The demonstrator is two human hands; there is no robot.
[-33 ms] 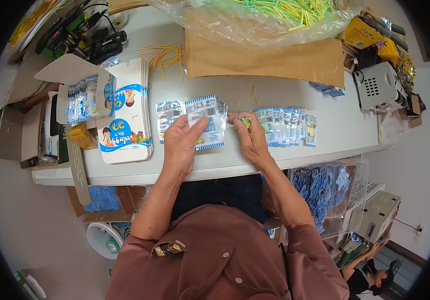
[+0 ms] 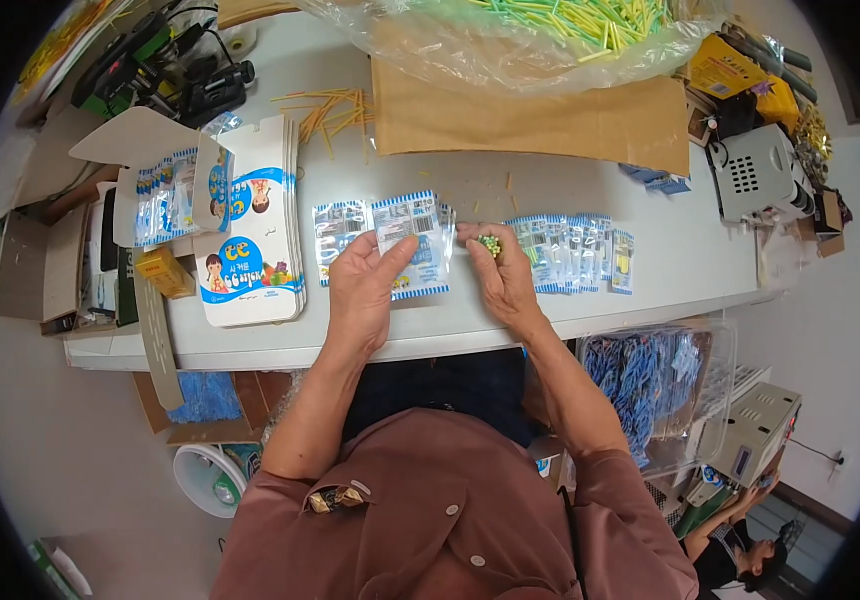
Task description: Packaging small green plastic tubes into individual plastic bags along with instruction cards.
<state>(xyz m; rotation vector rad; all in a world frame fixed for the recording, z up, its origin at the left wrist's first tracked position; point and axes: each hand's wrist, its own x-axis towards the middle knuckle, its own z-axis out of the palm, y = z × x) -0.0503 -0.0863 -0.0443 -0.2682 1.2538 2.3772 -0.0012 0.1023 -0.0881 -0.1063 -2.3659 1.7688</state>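
Observation:
My left hand (image 2: 362, 288) pinches a clear and blue printed packet (image 2: 420, 270), the thumb lying across its front. Beside it on the table lie similar packets (image 2: 338, 222), partly under that hand. My right hand (image 2: 506, 282) is closed round a bundle of thin green and yellow sticks (image 2: 492, 245), whose ends point up at me; most of their length is hidden by the fingers. Right of this hand spreads an overlapping row of the same blue packets (image 2: 562, 255), some with yellow-green sticks showing inside.
A plastic bag of green and yellow sticks (image 2: 590, 30) rests on a brown carton (image 2: 530, 125) at the back. Orange sticks (image 2: 330, 115) lie left of it. Flat printed cartons (image 2: 250, 225) and an open box of packets (image 2: 165, 195) stand left. Another person (image 2: 740, 545) is at lower right.

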